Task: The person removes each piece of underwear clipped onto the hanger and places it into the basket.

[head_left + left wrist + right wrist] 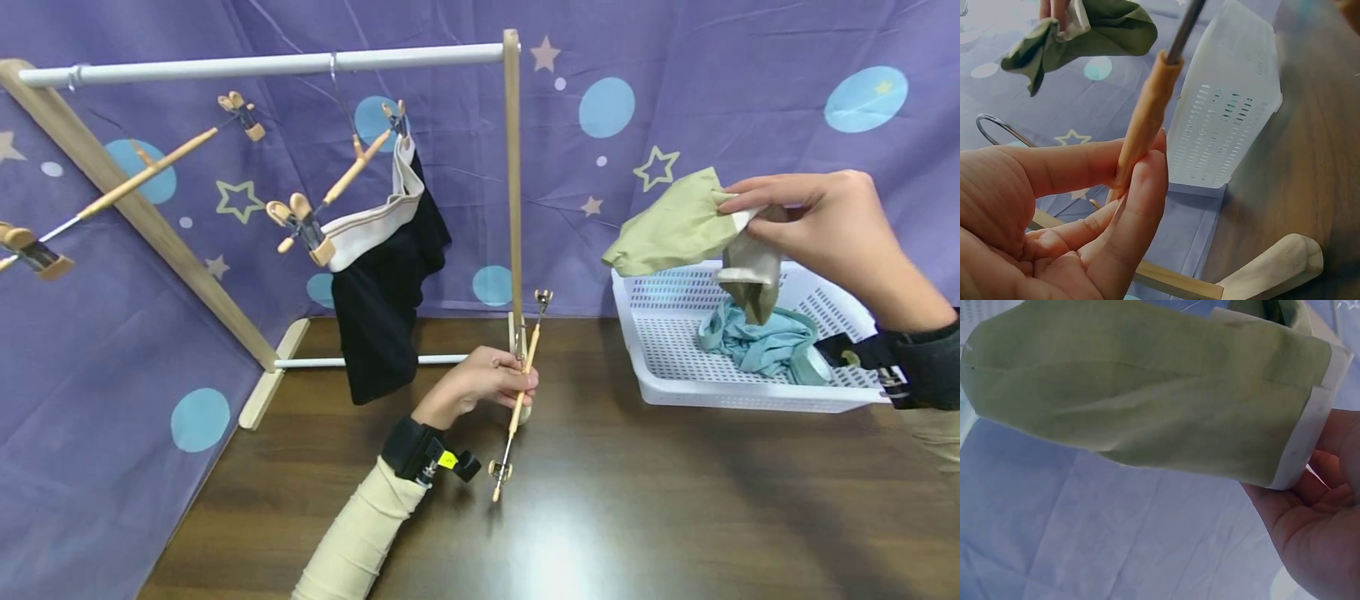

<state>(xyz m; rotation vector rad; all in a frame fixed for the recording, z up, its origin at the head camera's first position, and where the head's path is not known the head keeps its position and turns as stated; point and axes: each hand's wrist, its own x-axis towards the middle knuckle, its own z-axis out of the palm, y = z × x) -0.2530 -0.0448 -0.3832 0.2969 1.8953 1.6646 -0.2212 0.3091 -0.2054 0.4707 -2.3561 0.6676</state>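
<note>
My left hand [480, 383] grips a wooden clip hanger [519, 396] by its bar, held nearly upright over the dark table near the rack's post; the left wrist view shows fingers curled round the hanger bar [1142, 122]. My right hand [817, 217] pinches the white waistband of a pale green garment [675, 229], lifted above the white basket [660, 367]. The green garment [1141, 394] fills the right wrist view, with my right hand [1319, 525] at its band. A black garment with a white band [382, 275] hangs clipped on a hanger on the rack.
A wooden drying rack with a white rail [262, 65] stands at the back left, with empty clip hangers [150, 171] on it. A teal garment [757, 342] lies in the basket. Purple star-patterned cloth [675, 100] covers the backdrop.
</note>
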